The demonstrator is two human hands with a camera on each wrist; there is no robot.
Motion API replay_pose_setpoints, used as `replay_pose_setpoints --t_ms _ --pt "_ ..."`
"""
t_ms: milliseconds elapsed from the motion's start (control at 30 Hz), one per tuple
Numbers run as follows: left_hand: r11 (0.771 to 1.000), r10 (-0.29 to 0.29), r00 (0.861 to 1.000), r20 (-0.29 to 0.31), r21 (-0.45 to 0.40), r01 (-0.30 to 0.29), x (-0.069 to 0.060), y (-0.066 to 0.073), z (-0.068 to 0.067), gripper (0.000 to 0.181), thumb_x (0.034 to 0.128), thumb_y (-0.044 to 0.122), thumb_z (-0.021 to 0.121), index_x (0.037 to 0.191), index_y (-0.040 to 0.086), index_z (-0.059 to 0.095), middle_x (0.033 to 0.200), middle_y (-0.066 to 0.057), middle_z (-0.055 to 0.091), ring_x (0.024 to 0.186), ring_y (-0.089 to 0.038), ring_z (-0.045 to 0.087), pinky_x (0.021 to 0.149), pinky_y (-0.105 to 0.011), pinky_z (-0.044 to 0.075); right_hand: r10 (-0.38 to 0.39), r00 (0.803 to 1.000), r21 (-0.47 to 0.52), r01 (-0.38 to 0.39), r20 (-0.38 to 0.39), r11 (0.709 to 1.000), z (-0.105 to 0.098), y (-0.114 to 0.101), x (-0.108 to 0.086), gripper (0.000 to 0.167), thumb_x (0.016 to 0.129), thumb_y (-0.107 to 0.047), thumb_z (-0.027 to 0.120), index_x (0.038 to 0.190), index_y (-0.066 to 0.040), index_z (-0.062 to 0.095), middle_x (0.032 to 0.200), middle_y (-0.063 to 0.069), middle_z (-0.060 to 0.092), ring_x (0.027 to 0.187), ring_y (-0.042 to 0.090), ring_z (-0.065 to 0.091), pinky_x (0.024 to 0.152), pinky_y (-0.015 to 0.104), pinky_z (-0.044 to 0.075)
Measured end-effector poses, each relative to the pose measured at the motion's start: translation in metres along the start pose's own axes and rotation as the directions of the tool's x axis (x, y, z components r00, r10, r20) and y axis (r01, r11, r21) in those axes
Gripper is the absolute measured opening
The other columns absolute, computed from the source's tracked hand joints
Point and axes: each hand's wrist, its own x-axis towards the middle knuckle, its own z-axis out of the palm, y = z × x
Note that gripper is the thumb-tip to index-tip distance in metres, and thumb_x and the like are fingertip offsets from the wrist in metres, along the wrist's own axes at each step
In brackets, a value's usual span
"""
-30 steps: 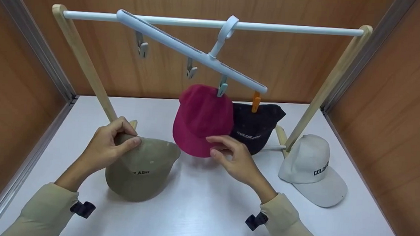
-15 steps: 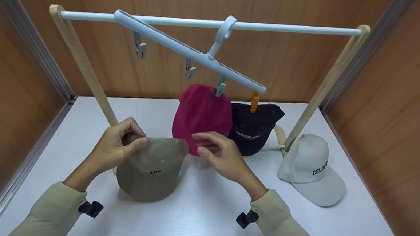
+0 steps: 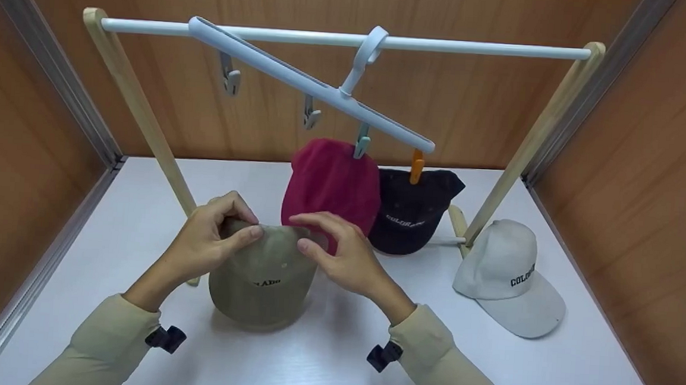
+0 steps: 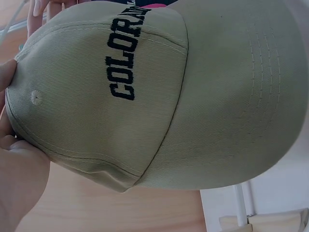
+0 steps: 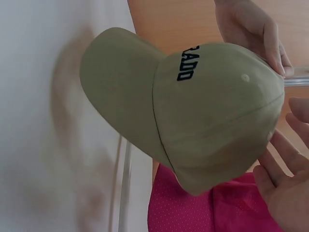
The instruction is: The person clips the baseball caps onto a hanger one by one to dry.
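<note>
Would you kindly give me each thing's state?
Olive cap: held, brim downward
Left hand: pinching olive cap
Right hand: open, at olive cap's edge
Red cap: hanging from green clip
Black cap: hanging from orange clip
White cap: resting on table
Hanger: tilted
Grey clips: holding nothing

Behind the left grip (image 3: pixel 218 232), a long, pale khaki left sleeve (image 3: pixel 95 341) ends in a plain cuff; a matching right sleeve (image 3: pixel 446 359) sits behind the right grip (image 3: pixel 339 249). Small, black, boxy devices, the left wrist camera (image 3: pixel 166 339) and right wrist camera (image 3: pixel 385 356), jut inward beside the cuffs.
</note>
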Motion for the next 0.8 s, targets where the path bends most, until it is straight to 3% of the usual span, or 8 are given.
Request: replay_pose_setpoints --t_ms 200,467,800 --pt "0.999 0.033 0.999 -0.017 0.006 -0.032 0.003 0.003 0.005 0.014 0.0952 0.010 0.080 0.101 0.013 0.069 0.090 0.006 0.066 0.082 -0.022 0.051 0.070 -0.028 0.044 0.007 1.000 0.071 -0.008 0.003 0.997 0.007 0.003 0.004 0.031 0.105 -0.019 0.069 0.135 -0.011 0.067 0.131 -0.001 0.071 0.125 0.011 0.065 0.111 0.033 0.050" --pt "0.999 0.010 1.000 -0.020 0.036 -0.009 0.004 0.003 0.008 0.014 0.0954 0.011 0.081 0.101 0.016 0.069 0.090 0.008 0.067 0.087 -0.021 0.049 0.076 -0.035 0.040 0.009 1.000 0.101 -0.005 -0.030 0.995 0.012 0.007 0.008 0.024 0.104 -0.016 0.072 0.126 -0.010 0.069 0.121 0.001 0.074 0.114 0.014 0.068 0.104 0.035 0.055" --pt "0.995 0.048 0.999 0.005 0.088 -0.048 0.007 0.002 0.004 0.013 0.0954 0.012 0.081 0.102 0.016 0.071 0.091 0.011 0.067 0.081 -0.018 0.053 0.069 -0.027 0.046 0.024 1.000 0.117 -0.021 -0.020 0.993 0.008 0.002 0.012 0.021 0.102 -0.010 0.073 0.122 -0.009 0.070 0.117 0.002 0.074 0.111 0.013 0.070 0.101 0.031 0.057"
